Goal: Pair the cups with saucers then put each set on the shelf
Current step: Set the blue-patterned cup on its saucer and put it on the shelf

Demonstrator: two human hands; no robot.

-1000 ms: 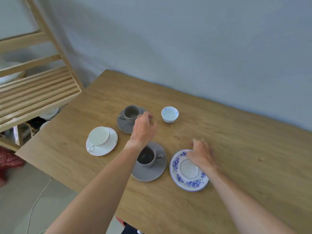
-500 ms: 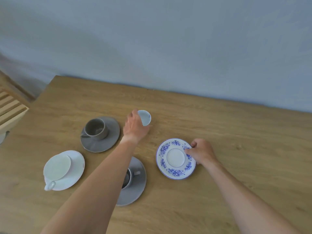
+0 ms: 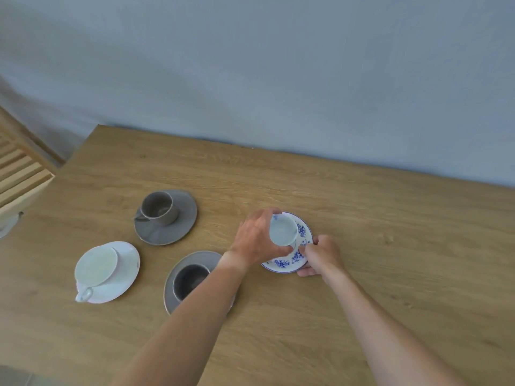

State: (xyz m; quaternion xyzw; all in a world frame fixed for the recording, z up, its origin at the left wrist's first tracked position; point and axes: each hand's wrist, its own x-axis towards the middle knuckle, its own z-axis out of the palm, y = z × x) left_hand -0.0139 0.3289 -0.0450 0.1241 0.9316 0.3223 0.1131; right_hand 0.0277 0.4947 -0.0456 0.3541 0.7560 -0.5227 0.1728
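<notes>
My left hand (image 3: pixel 255 240) has its fingers wrapped around the small white cup (image 3: pixel 282 233), holding it over the blue-flowered saucer (image 3: pixel 292 259); whether it touches I cannot tell. My right hand (image 3: pixel 323 256) pinches that saucer's near right rim. Left of the saucer on the wooden table (image 3: pixel 362 218) sit two grey cup sets (image 3: pixel 165 215) (image 3: pixel 192 282), and farthest left a white cup set (image 3: pixel 107 271).

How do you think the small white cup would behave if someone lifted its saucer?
The cup looks glazed and has no visible handle, so it would probably slide on the smooth saucer. It looks like thin china, likely light and breakable. Being small, it may tip if jolted.
</notes>
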